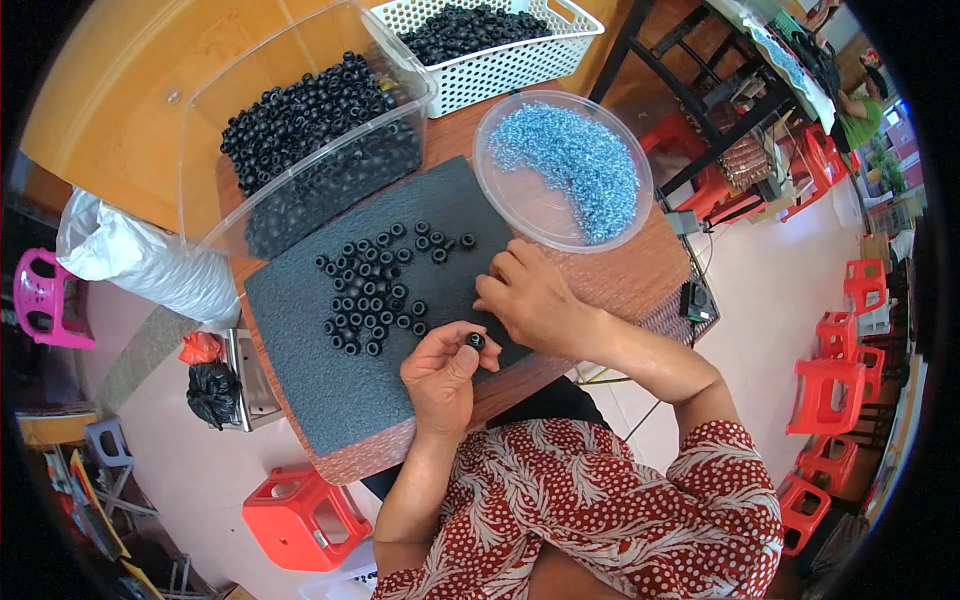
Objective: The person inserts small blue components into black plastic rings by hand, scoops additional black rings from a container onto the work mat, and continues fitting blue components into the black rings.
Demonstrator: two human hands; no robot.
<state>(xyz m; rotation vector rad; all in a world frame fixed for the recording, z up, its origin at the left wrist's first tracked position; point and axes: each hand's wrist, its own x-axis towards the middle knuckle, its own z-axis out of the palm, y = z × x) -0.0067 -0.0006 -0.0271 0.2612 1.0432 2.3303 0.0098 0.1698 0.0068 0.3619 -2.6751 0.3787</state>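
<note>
My left hand [442,376] pinches one small black ring-shaped part [475,341] between thumb and fingers, its round opening facing up. Just up and to the right of it, my right hand [532,303] is closed with its fingertips curled down over the dark grey mat [300,400]. Whatever it may hold is hidden. Several loose black ring-shaped parts [372,288] lie scattered on the mat, left of my hands. Beyond my right hand stands a round clear plastic tub [505,195] with many tiny light-blue translucent pieces [590,165] in it.
A clear plastic bin [300,185] of black parts stands at the table's far left, beside a white perforated basket [500,75] with more black pieces. Left of the wooden table [640,265] sits a white sack [150,260]. A red stool [295,525] stands at near left.
</note>
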